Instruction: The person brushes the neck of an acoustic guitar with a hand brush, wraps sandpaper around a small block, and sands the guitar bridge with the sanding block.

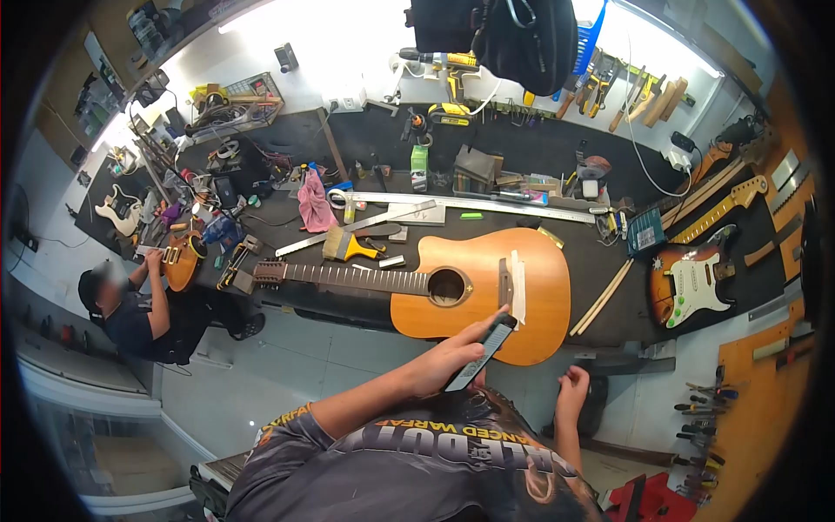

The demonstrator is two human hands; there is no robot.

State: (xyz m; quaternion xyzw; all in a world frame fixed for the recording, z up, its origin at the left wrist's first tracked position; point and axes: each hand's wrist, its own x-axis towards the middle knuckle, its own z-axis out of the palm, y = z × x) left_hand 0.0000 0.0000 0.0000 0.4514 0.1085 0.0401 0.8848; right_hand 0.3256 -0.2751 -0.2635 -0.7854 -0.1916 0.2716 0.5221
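My left hand point(448, 358) is wrapped round a dark phone point(481, 352), whose lit screen faces me. Its upper end overlaps the lower edge of the acoustic guitar point(539, 296), which lies face up on the dark workbench point(609, 300) with its neck to the left. A strip of white tape point(518, 287) runs beside the guitar's bridge. Lower right, away from the bench top, my right hand point(573, 379) hangs with its fingers curled; whether anything is in them cannot be made out.
At the far left a co-worker point(130, 317) sits handling a sunburst guitar point(183, 263). A brush point(348, 246), a steel ruler point(304, 244) and a pink cloth point(317, 202) lie beyond the neck. Wooden sticks point(602, 297) and an electric guitar point(696, 283) are at right; a black bag point(526, 43) hangs overhead.
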